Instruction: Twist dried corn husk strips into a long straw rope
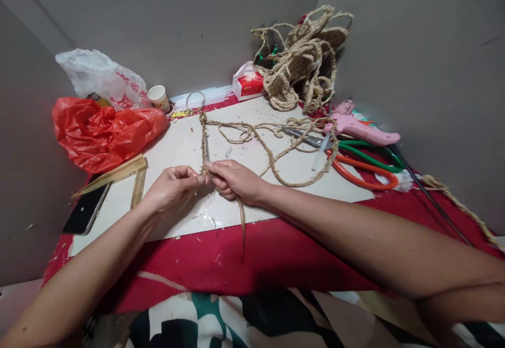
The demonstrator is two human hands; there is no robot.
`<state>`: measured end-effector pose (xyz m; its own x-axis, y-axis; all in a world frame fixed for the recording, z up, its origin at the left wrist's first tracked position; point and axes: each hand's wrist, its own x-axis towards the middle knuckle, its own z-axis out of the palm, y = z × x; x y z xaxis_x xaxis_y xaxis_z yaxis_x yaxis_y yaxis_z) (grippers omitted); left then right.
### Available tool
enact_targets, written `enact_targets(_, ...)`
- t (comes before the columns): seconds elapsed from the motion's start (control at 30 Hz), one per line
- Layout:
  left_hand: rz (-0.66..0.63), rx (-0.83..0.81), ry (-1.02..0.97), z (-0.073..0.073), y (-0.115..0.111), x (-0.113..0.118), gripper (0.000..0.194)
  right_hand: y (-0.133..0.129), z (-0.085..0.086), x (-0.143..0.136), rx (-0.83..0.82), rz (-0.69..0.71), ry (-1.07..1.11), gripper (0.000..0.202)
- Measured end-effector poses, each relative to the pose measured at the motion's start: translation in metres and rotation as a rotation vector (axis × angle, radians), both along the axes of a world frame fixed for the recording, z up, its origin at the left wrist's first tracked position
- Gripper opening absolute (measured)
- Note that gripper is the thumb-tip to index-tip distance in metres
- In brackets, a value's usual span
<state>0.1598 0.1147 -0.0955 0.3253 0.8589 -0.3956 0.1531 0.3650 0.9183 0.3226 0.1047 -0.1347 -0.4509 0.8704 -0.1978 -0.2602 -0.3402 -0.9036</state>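
A tan braided straw rope point(204, 140) runs straight from a knotted end on the white board point(173, 142) down to both hands. My left hand point(173, 185) pinches the rope's near end between thumb and fingertips. Beside it, touching at the fingertips, my right hand point(234, 179) is closed round the same end, thumb on top. A loose flat strand point(242, 227) hangs below my right hand. More of the rope loops away to the right across the board. What lies inside the fingers is partly hidden.
Scissors with orange and green handles point(366, 174) and a pink glue gun point(359, 127) lie at right. A coiled rope heap point(300, 69) stands behind, by a red-white box point(248, 82). At left are a red plastic bag point(106, 132), paper cup point(158, 98) and phone point(87, 208).
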Motion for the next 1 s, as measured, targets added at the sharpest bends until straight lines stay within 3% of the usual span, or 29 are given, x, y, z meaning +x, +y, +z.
enact_targets(0.17,-0.025,0.013,0.023,-0.005,0.005,-0.005,0.019,0.000,-0.002,0.000,0.141,-0.014,-0.089,0.019)
enact_targets(0.3,-0.128,-0.027,0.064,-0.002,0.011,-0.009,0.021,0.001,-0.005,0.000,0.185,-0.033,-0.088,0.019)
enact_targets(0.47,-0.154,0.031,0.037,-0.002,0.020,-0.014,0.022,0.001,-0.006,0.000,0.212,-0.050,-0.138,0.026)
enact_targets(0.8,-0.418,0.171,0.335,0.010,0.029,-0.020,0.025,-0.001,-0.003,0.001,0.241,-0.039,-0.277,0.020)
enact_targets(1.0,-0.591,0.261,0.334,0.013,0.035,-0.024,0.022,-0.004,0.001,0.000,0.283,-0.042,-0.398,0.021)
